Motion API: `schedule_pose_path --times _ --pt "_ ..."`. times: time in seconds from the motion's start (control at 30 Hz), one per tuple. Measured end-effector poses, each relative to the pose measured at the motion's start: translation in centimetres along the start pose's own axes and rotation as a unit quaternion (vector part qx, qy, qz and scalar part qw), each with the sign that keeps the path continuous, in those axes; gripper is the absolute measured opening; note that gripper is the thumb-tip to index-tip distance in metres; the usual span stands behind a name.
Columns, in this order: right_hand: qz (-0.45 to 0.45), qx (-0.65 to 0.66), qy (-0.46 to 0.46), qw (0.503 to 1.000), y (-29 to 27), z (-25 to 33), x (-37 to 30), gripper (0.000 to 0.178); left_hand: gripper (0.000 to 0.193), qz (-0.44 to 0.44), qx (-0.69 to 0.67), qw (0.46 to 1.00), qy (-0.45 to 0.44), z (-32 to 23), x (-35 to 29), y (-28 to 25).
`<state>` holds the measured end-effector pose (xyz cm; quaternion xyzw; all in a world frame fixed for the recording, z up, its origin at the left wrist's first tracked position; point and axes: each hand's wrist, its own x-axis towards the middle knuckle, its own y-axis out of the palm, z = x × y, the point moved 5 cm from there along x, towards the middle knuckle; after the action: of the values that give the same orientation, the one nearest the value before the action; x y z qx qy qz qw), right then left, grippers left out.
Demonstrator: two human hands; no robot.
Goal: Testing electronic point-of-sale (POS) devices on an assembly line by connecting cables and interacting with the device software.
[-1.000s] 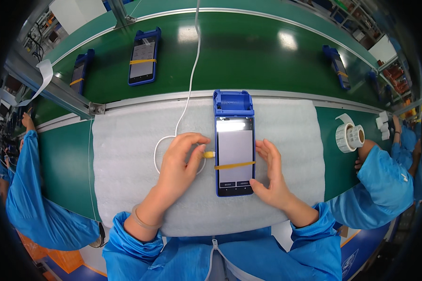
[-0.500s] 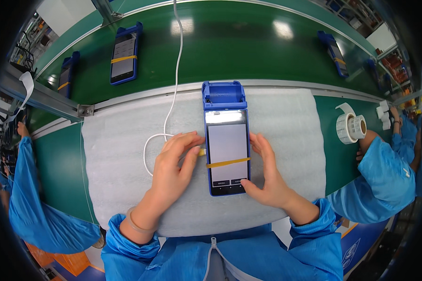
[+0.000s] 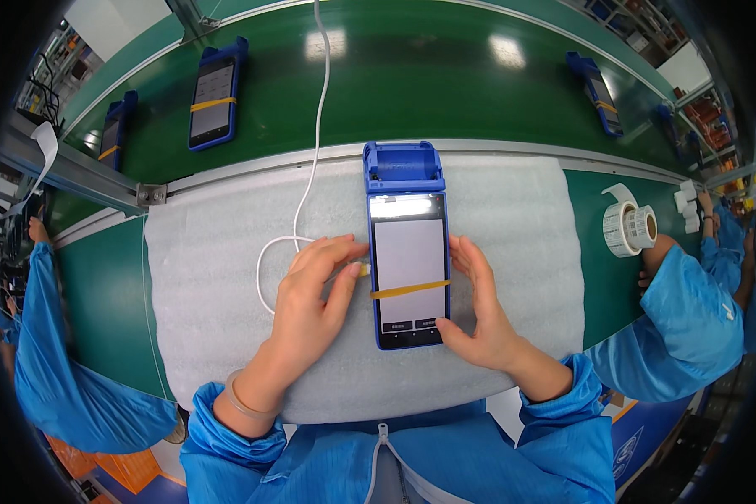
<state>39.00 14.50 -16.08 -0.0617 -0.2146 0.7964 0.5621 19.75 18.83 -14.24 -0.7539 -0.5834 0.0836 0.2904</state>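
A blue handheld payment terminal (image 3: 410, 252) lies face up in front of me, its printer bay at the far end raised open. A yellow rubber band (image 3: 411, 291) wraps its lit screen. At its left edge, my left hand (image 3: 308, 290) pinches the yellow-ended plug (image 3: 364, 270) of a white cable (image 3: 317, 160). Whether the plug is seated cannot be made out. My right hand (image 3: 485, 317) holds the terminal's right side, fingers along the edge and thumb by the screen's lower right corner.
White foam sheet (image 3: 512, 218) covers the bench beneath the terminal. Beyond a metal rail, a green conveyor belt (image 3: 412, 76) carries several similar terminals (image 3: 212, 101). Label rolls (image 3: 620, 229) stand at right, near a co-worker's blue sleeve (image 3: 689, 311). Another person's sleeve (image 3: 84, 403) is at left.
The terminals on the belt have shifted slightly left. The terminal before me has moved a touch away and right, and my right thumb has slid toward its edge. My left hand keeps its pinch.
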Motion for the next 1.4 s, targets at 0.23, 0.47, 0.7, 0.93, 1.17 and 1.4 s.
schedule_pose_path --times 0.23,0.47,0.7,0.93,1.17,1.4 --pt "0.0 0.004 0.002 1.0 0.13 -0.08 0.01 0.085 0.02 0.002 0.004 1.0 -0.004 0.08 -0.05 0.06" --pt "0.003 -0.015 0.01 1.0 0.05 -0.12 0.2 0.083 0.02 0.005 0.018 1.0 0.009 -0.09 0.05 0.02" --pt "-0.016 0.074 0.005 0.997 -0.43 -0.28 0.23 0.079 0.02 0.008 0.003 1.0 -0.002 -0.05 0.12 0.0" --pt "-0.021 0.054 0.002 0.998 -0.42 -0.16 0.24 0.079 0.021 0.011 -0.004 1.0 -0.006 0.11 0.04 0.08" --pt "-0.025 0.071 -0.006 0.997 -0.32 0.01 0.25 0.079 0.021 0.01 0.006 1.0 0.006 0.01 0.08 0.12" --pt "-0.023 0.068 -0.011 0.997 -0.03 0.15 0.4 0.083 0.021 0.011 0.004 1.0 -0.006 0.12 0.03 0.07"
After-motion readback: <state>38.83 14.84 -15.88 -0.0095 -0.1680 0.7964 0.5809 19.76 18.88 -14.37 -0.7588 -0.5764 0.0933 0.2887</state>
